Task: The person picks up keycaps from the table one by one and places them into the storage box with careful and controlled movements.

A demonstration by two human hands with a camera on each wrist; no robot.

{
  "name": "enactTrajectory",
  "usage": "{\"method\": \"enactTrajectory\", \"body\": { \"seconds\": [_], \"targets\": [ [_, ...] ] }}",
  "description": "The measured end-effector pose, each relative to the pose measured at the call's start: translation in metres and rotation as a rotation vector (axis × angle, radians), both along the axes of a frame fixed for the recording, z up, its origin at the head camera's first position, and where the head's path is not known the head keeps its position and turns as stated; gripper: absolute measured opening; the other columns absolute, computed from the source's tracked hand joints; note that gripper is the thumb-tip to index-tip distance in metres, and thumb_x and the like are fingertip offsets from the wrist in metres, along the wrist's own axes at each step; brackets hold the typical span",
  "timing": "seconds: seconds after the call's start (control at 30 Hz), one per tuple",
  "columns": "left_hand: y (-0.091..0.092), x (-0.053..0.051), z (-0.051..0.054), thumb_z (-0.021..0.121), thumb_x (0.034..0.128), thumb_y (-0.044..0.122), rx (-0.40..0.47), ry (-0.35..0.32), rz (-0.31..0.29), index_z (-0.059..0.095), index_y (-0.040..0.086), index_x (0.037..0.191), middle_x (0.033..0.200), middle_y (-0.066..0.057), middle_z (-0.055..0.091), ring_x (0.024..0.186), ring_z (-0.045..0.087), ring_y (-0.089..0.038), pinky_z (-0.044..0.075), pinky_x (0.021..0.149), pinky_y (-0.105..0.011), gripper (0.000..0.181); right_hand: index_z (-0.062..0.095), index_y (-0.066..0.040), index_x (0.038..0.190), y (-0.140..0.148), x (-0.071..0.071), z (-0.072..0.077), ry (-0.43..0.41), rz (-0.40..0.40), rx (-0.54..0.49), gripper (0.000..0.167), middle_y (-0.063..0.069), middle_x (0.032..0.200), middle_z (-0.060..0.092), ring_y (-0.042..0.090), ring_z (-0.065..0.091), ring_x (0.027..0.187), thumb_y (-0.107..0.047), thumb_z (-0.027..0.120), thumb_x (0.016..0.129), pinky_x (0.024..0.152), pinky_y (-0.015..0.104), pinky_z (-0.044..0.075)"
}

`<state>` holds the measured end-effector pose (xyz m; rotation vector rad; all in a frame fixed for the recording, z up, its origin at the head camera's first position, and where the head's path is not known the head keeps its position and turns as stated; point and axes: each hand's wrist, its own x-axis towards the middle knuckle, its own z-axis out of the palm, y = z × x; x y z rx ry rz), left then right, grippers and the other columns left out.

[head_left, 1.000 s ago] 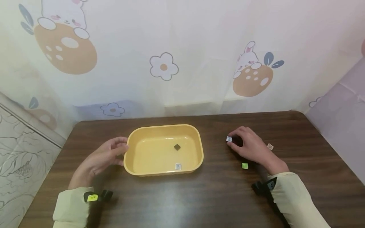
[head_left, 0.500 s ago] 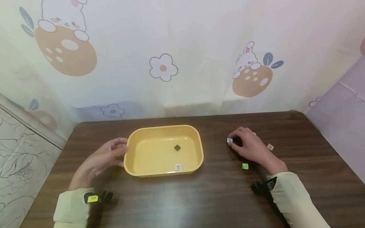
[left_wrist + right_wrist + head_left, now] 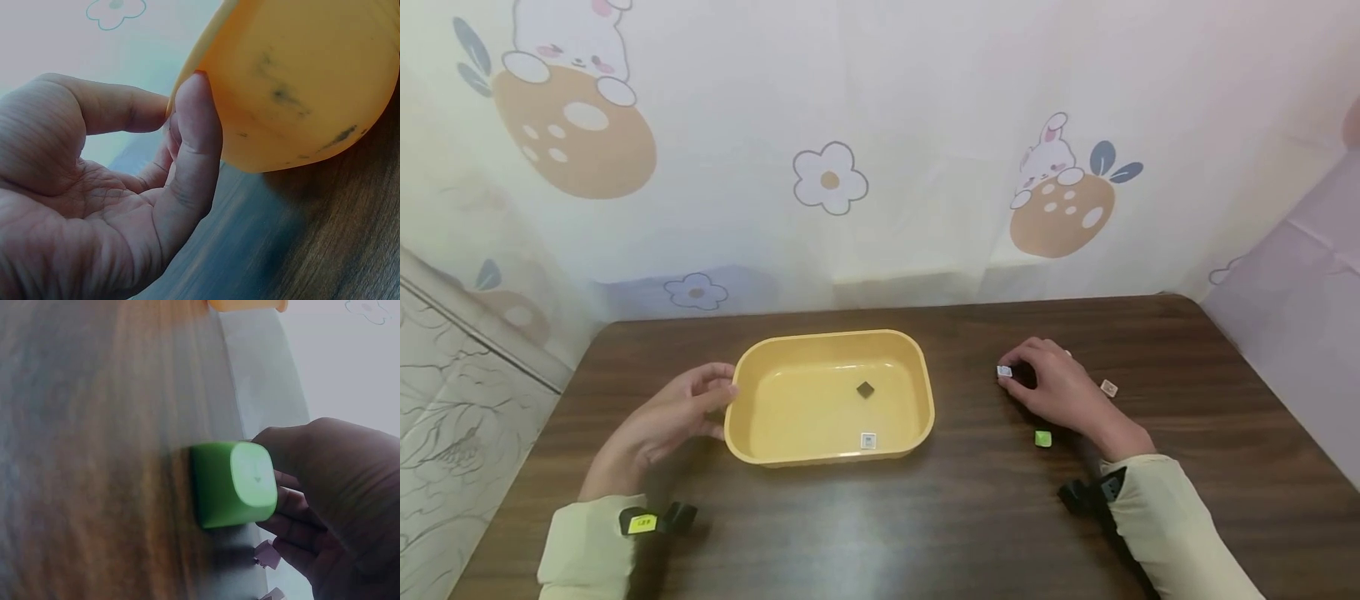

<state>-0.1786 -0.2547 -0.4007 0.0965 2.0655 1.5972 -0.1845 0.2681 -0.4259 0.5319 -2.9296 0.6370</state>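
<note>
My left hand (image 3: 673,412) grips the left rim of a yellow basin (image 3: 820,457), thumb and fingertips on either side of the wall in the left wrist view. Inside the basin lie a dark cube (image 3: 866,389) and a white-faced cube (image 3: 868,441). Right of the basin, my right hand (image 3: 1060,387) pinches a small white-faced cube (image 3: 1004,372) between thumb and fingers, low over the table. In the right wrist view a green cube (image 3: 215,484) stands in front of that hand and hides the pinched cube.
A light tan cube (image 3: 1109,388) lies right of my right hand, and the edge of something pale (image 3: 1068,353) shows behind its knuckles. A pinkish cube (image 3: 267,555) appears in the right wrist view. The patterned curtain (image 3: 925,208) hangs behind the table.
The pinched cube has tilted slightly in my right fingers. Behind the right knuckles a pale edge has come into view. My left hand and the basin have stayed put.
</note>
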Motion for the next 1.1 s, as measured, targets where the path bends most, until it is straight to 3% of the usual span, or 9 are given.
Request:
{"method": "enactTrajectory", "body": {
  "seconds": [0.57,1.1],
  "targets": [
    [-0.0029,0.0006,0.0008,0.059,0.1084,0.023,-0.007,0.007,0.005,0.032,-0.008,0.152,0.129,-0.018,0.058,0.105,0.067,-0.02,0.066,0.081,-0.038,0.059,0.075,-0.009,0.109,-0.0034,-0.0017,0.0054,-0.002,-0.001,0.002,0.016,0.011,0.113,0.071,0.034,0.063,0.114,-0.018,0.076,0.096,0.097,0.059,0.054],
    [-0.0003,0.0009,0.0026,0.058,0.1083,0.022,0.005,-0.012,0.003,0.031,-0.009,0.152,0.124,-0.014,0.06,0.101,0.068,-0.018,0.066,0.08,-0.037,0.06,0.076,-0.009,0.108,-0.0037,0.0015,0.005,-0.017,-0.022,-0.01,0.014,0.011,0.111,0.072,0.033,0.064,0.111,-0.018,0.075,0.097,0.096,0.059,0.054]
  ]
}}
